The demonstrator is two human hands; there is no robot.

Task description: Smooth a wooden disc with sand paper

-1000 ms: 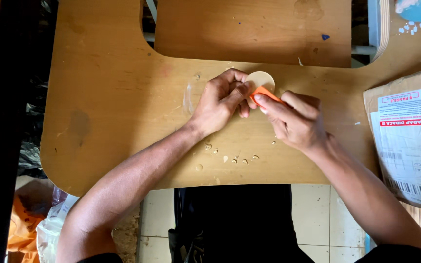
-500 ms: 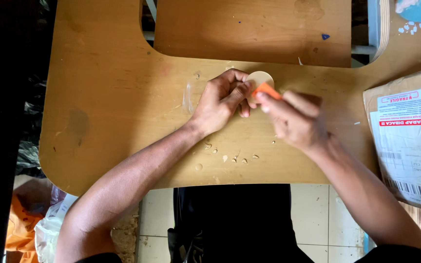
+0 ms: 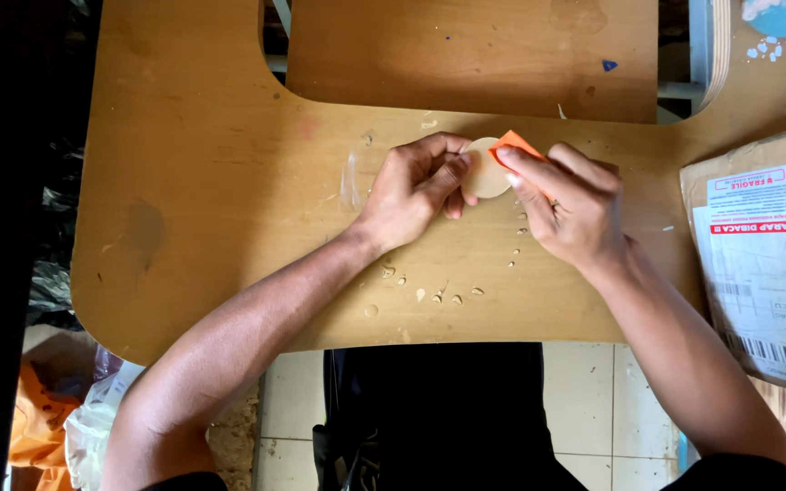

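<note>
- One pale round disc point(image 3: 484, 173), flat and smooth-faced, sits just above the tabletop point(image 3: 211, 182) near its middle.
- The left hand point(image 3: 416, 191) pinches the disc's edge.
- The right hand point(image 3: 570, 205) presses one small orange piece point(image 3: 513, 144) against the disc's rim.
- About a dozen pale chips point(image 3: 438, 293) lie scattered on the glossy wooden surface.
- One brown cardboard parcel point(image 3: 766, 255) with a paper label lies at the right.

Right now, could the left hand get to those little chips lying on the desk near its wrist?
Probably yes. The chips lie uncovered beside the left hand, though it grips the round disc.
</note>
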